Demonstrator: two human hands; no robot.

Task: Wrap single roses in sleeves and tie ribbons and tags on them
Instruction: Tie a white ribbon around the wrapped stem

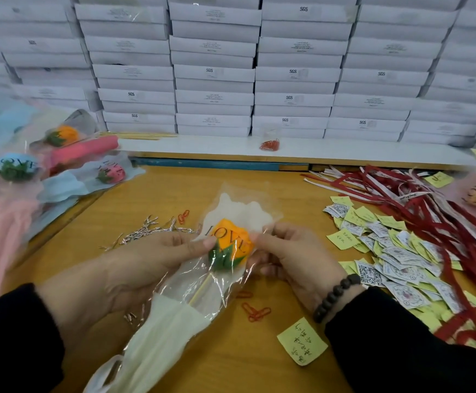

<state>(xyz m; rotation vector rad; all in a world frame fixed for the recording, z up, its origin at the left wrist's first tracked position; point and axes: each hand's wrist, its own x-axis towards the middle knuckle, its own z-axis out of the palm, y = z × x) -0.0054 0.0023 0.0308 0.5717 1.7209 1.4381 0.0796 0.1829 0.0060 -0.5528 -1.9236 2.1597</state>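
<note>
An orange rose [231, 239] with green leaves and a thin stick stem lies inside a clear sleeve [191, 304] printed LOVE, with a cream paper lining. My left hand [146, 262] holds the sleeve from the left, thumb pressed against the plastic beside the bloom. From the right, my right hand [290, 256] pinches the sleeve's edge between thumb and fingers at the bloom. The sleeve's lower end runs down toward the bottom left of the wooden table [259, 194].
Red and white ribbons [429, 199] and a pile of yellow notes and printed tags [395, 251] lie at the right. Silver twist ties [151, 228] and red paper clips [255, 312] are scattered near my hands. Wrapped roses [66, 154] lie at the left; white boxes [231, 75] are stacked behind.
</note>
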